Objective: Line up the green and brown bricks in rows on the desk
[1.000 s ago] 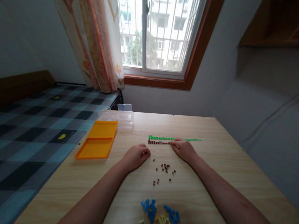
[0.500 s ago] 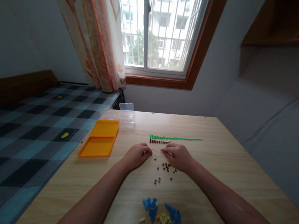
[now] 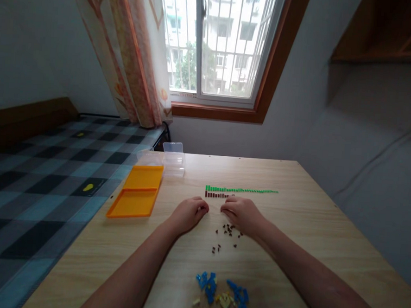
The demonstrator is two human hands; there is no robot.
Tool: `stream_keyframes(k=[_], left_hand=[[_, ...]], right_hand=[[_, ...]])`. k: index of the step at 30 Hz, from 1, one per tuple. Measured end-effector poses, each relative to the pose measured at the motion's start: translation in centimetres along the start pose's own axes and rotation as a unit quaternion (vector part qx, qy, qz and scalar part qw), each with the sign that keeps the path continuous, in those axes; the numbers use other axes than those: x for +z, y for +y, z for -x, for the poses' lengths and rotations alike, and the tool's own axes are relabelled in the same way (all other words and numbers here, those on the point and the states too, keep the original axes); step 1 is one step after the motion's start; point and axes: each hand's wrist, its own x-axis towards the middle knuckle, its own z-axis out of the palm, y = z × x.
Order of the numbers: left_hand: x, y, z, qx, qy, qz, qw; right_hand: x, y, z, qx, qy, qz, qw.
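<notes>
My left hand (image 3: 188,213) rests on the wooden table (image 3: 290,252) with its fingers curled in; what they hold, if anything, is hidden. My right hand (image 3: 242,213) lies close beside it, fingers curled and fingertips down near the left end of a short row of dark brown pieces (image 3: 215,195). Just behind that row runs a longer row of green pieces (image 3: 241,190). Loose brown pieces (image 3: 228,229) are scattered on the table right below my right hand.
A pile of blue and yellow pieces (image 3: 222,297) lies near the table's front edge. An open orange case (image 3: 137,191) sits at the table's left edge, with a clear plastic box (image 3: 168,161) behind it. A checked bed is at the left.
My right hand has drawn back from the right end of the brown row toward the left and nearer me, ending close to my left hand. The left hand has hardly moved.
</notes>
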Motion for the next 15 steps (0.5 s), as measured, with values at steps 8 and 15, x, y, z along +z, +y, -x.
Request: stream_keyframes(k=[8, 15], left_hand=[[0.0, -0.2, 0.1, 0.011, -0.007, -0.007, 1.000], [-0.1, -0.3, 0.1, 0.014, -0.011, -0.006, 1.000]], right_hand=[[-2.2, 6.4, 1.9, 0.055, -0.030, 0.027, 0.998], [-0.9, 6.9, 1.7, 0.040, -0.004, 0.012, 0.999]])
